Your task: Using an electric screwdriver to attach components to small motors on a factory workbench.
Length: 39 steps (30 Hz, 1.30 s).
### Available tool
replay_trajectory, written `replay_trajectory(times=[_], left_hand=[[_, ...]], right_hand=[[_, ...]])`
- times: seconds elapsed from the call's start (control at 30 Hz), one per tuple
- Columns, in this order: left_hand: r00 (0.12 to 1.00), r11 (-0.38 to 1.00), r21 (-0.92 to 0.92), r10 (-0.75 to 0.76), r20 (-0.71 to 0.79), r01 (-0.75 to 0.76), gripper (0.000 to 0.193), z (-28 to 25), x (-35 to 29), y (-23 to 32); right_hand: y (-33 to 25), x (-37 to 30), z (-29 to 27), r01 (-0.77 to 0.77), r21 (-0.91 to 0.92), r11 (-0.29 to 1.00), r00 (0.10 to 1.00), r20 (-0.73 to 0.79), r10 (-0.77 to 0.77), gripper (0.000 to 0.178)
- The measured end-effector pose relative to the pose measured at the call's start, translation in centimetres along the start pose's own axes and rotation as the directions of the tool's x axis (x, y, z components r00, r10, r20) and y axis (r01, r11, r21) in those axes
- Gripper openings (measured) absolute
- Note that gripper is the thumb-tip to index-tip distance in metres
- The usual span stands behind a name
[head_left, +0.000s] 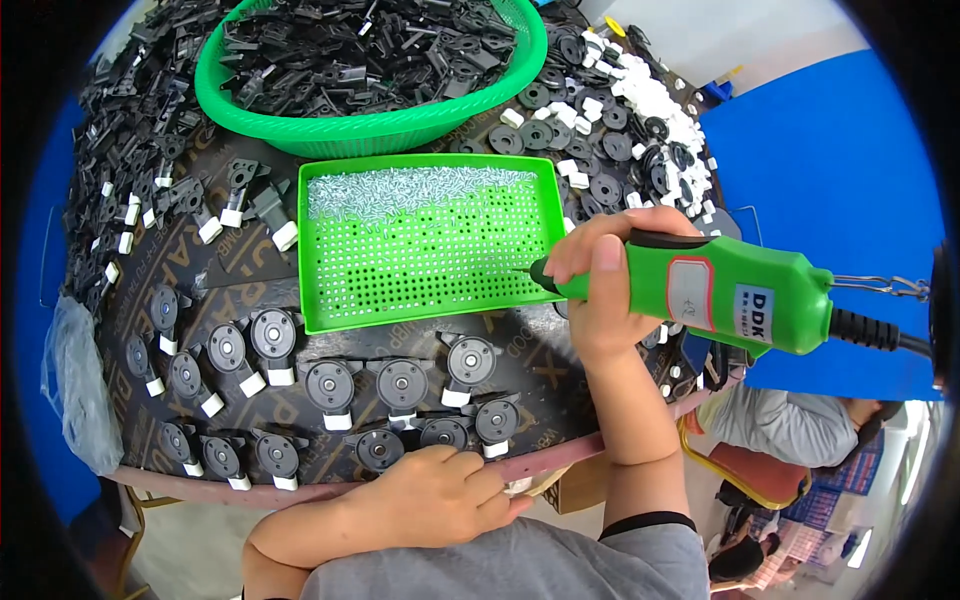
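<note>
My right hand [612,285] is wrapped round a green electric screwdriver [735,285], held nearly level with its bit pointing left over a green perforated tray [311,300]. Small silver screws [400,190] are heaped along the tray's far side, with some lying in its holes. My left hand [440,495] is at the table's near edge with its fingers curled; what they hold, if anything, is hidden. Just beyond it lie black round parts, among them one disc [380,450] close to the knuckles. Several black wheel assemblies with white tabs [330,385] are laid out left of and behind the hand.
Behind the tray stands a green basket [370,132] full of black brackets. More brackets [130,150] are piled at the left, near a clear plastic bag [80,385]. Black discs [605,188] and white pieces [650,95] spread at the right. A cable [880,330] trails from the screwdriver.
</note>
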<state>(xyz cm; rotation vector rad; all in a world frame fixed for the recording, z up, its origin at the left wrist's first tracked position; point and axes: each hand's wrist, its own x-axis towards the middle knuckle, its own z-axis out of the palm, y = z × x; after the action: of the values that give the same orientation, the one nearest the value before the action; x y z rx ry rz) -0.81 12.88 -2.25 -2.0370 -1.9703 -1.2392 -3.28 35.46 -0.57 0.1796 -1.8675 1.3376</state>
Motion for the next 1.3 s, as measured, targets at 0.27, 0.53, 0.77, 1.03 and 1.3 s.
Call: replay_trajectory(times=[0.27, 0.53, 0.77, 1.03, 1.3], left_hand=[[0.998, 0.999, -0.002, -0.048, -0.028, 0.048, 0.044, -0.3, -0.4, -0.2], [0.843, 0.838, 0.095, -0.536, -0.053, 0.538, 0.041, -3.7, 1.6, -0.8], [0.775, 0.763, 0.209, -0.631, 0.036, 0.612, 0.051, -2.7, 2.7, -1.8], [0.776, 0.766, 0.184, -0.63, 0.025, 0.616, 0.05, -1.5, 2.7, -2.8], [0.737, 0.726, 0.131, -0.673, -0.065, 0.675, 0.05, -0.4, 2.7, -2.9]], right_hand=[[0.3, -0.1, -0.2, -0.037, 0.046, 0.998, 0.999, 0.0, 0.037, 0.031], [0.0, -0.1, -0.2, -0.047, 0.135, 0.99, 0.998, -0.028, 0.051, 0.031], [0.0, 0.1, -0.2, -0.033, 0.127, 0.991, 0.999, 0.022, 0.031, 0.032], [-8.0, -0.6, 0.0, -0.038, 0.202, 0.979, 0.997, -0.06, 0.052, 0.036], [-7.8, -3.0, 0.4, -0.102, 0.187, 0.977, 0.98, 0.186, 0.066, 0.039]])
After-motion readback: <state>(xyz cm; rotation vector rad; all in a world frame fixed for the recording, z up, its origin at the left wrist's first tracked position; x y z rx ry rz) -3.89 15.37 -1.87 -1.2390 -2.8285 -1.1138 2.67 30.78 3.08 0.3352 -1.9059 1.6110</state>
